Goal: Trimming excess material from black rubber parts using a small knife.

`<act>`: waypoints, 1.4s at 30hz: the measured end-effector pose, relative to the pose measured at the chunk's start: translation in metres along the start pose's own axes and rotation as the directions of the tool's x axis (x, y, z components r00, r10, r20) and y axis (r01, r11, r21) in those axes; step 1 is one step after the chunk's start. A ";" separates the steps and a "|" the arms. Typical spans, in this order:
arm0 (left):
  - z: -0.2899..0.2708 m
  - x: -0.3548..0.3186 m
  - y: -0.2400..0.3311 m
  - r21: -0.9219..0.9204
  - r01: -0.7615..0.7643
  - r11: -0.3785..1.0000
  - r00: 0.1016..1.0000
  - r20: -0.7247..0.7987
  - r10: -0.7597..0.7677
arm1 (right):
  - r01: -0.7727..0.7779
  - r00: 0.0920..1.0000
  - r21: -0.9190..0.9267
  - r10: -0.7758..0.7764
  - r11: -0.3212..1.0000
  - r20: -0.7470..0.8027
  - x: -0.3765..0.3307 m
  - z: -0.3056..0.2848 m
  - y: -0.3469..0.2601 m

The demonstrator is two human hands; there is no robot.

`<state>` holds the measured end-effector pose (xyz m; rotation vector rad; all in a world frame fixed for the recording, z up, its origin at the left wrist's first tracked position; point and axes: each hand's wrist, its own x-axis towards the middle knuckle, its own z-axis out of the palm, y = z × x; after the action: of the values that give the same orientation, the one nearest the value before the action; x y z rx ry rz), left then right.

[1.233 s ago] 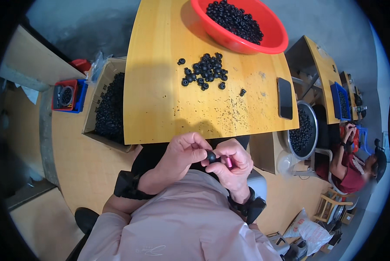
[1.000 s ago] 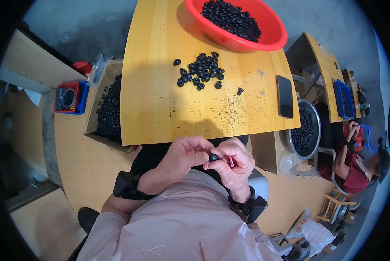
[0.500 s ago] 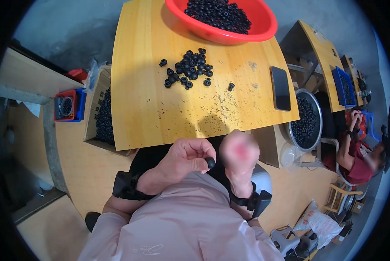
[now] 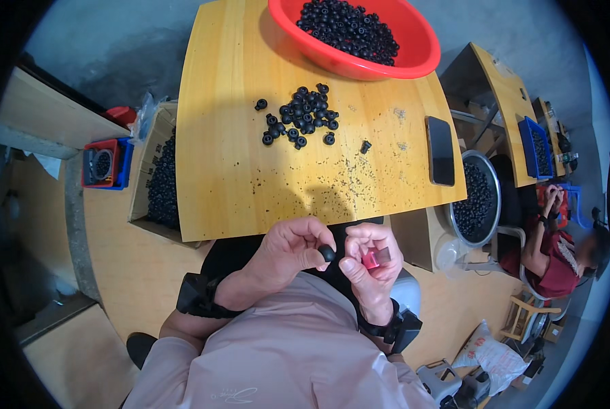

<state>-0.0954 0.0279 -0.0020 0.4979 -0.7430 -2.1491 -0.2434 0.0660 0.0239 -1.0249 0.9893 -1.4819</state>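
Between the thumb and fingertips of my left hand (image 4: 286, 249) is a small round black rubber piece (image 4: 326, 253). My right hand (image 4: 373, 279), a short gap to its right, has its fingers curled round a small red object (image 4: 371, 260) with a dull flat end; its exact kind is not clear. Both hands are in front of the near table edge, over my lap. A loose pile of black rubber pieces (image 4: 308, 116) lies on the wooden table (image 4: 230, 184), with one piece (image 4: 365, 146) apart on its right.
A red basin (image 4: 424, 65) of black pieces stands at the table's far side, and a phone (image 4: 441, 151) lies at the right. Dark crumbs are scattered near the front. A carton (image 4: 136, 204) and a metal bowl (image 4: 497, 204) flank the table. Another person (image 4: 557, 262) sits far right.
My right hand, blurred before, now shows its curled fingers and the red object clearly. The left hand keeps its hold on the black piece. The view has shifted slightly.
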 end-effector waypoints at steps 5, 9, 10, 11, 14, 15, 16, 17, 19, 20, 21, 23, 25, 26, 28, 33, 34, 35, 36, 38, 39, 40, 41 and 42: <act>0.000 -0.001 0.001 -0.031 0.007 0.999 1.000 0.020 -0.006 | 0.093 0.991 -0.104 -0.081 0.990 0.108 0.003 0.002 -0.001; -0.004 -0.003 0.002 -0.032 0.023 0.999 0.998 0.066 -0.021 | 0.087 0.988 -0.105 -0.072 0.991 0.138 0.003 0.004 -0.002; -0.005 -0.004 0.002 -0.032 0.035 0.999 0.994 0.100 -0.032 | 0.077 0.988 -0.097 -0.062 0.992 0.143 0.002 0.005 -0.003; -0.003 -0.004 0.003 -0.033 0.035 0.999 0.994 0.101 -0.032 | 0.067 0.987 -0.090 -0.053 0.994 0.149 0.002 0.006 -0.004; 0.002 -0.004 0.010 -0.003 -0.005 1.000 0.994 0.109 0.005 | 0.063 0.987 -0.131 -0.043 0.989 0.154 0.000 0.009 -0.005; 0.003 -0.005 0.012 0.029 -0.020 0.999 0.991 0.133 0.016 | 0.065 0.987 -0.133 -0.044 0.989 0.155 -0.001 0.010 -0.006; 0.002 -0.005 0.013 0.061 -0.037 0.997 0.987 0.157 0.027 | 0.059 0.987 -0.118 -0.040 0.991 0.154 -0.001 0.011 -0.005; 0.001 -0.006 0.013 0.061 -0.038 0.997 0.987 0.159 0.028 | 0.053 0.988 -0.104 -0.036 0.993 0.153 -0.001 0.011 -0.005; -0.003 -0.008 0.010 0.037 -0.037 0.999 0.981 0.190 0.029 | 0.020 0.987 -0.038 -0.014 0.999 0.160 -0.002 0.011 -0.005; -0.002 -0.009 0.009 0.037 -0.038 0.999 0.981 0.191 0.030 | -0.014 0.986 0.029 0.009 0.999 0.166 -0.003 0.010 -0.005; -0.001 -0.010 0.006 0.090 -0.088 0.992 0.981 0.180 0.071 | -0.014 0.986 0.028 0.009 1.000 0.166 -0.003 0.010 -0.005; 0.002 -0.011 0.002 0.143 -0.137 0.980 0.979 0.171 0.112 | -0.093 0.984 0.060 0.082 0.994 0.159 -0.003 0.010 -0.005; 0.006 -0.013 0.002 0.250 -0.196 0.948 0.979 0.102 0.176 | -0.093 0.984 0.002 0.092 0.996 0.155 -0.001 0.015 -0.010; 0.004 -0.015 0.000 0.250 -0.196 0.948 0.979 0.100 0.176 | -0.093 0.983 -0.055 0.101 0.994 0.152 -0.001 0.017 -0.012; -0.001 -0.015 -0.002 0.076 -0.152 0.986 0.983 0.115 0.142 | -0.094 0.984 -0.022 0.096 0.995 0.147 -0.002 0.018 -0.012; 0.005 -0.014 0.004 0.001 -0.104 0.995 0.995 0.003 0.104 | -0.101 0.986 0.014 0.098 0.995 0.137 -0.008 0.006 -0.005; 0.004 -0.014 0.004 0.001 -0.125 0.992 0.992 0.011 0.125 | -0.103 0.985 0.014 0.100 0.995 0.138 -0.008 0.005 -0.005; 0.004 -0.014 0.002 0.000 -0.124 0.992 0.992 0.009 0.124 | -0.077 0.990 -0.003 0.077 0.997 0.121 -0.009 0.003 -0.005; 0.003 -0.014 0.001 -0.019 -0.122 0.992 0.992 0.019 0.122 | -0.049 0.993 -0.021 0.051 0.999 0.102 -0.009 0.003 -0.005; 0.002 -0.014 -0.001 -0.039 -0.117 0.992 0.993 0.029 0.119 | -0.098 0.993 -0.006 0.098 0.995 0.059 -0.009 0.005 -0.011; 0.001 -0.014 -0.001 -0.052 -0.114 0.992 0.993 0.038 0.116 | -0.107 0.994 -0.032 0.108 0.994 0.036 -0.010 0.002 -0.011; 0.000 -0.014 -0.001 -0.065 -0.111 0.992 0.992 0.047 0.114 | -0.116 0.993 -0.057 0.117 0.992 0.013 -0.011 0.000 -0.011; 0.000 -0.013 -0.001 -0.066 -0.111 0.992 0.992 0.045 0.114 | -0.062 0.998 -0.077 0.062 0.995 -0.004 -0.011 0.000 -0.008; -0.001 -0.013 0.000 -0.063 -0.106 0.992 0.992 0.055 0.110 | -0.065 0.998 -0.077 0.065 0.995 -0.005 -0.013 -0.001 -0.009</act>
<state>-0.0874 0.0377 -0.0018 0.3566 -0.7187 -2.0855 -0.2451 0.0802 0.0308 -1.0367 1.0789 -1.4007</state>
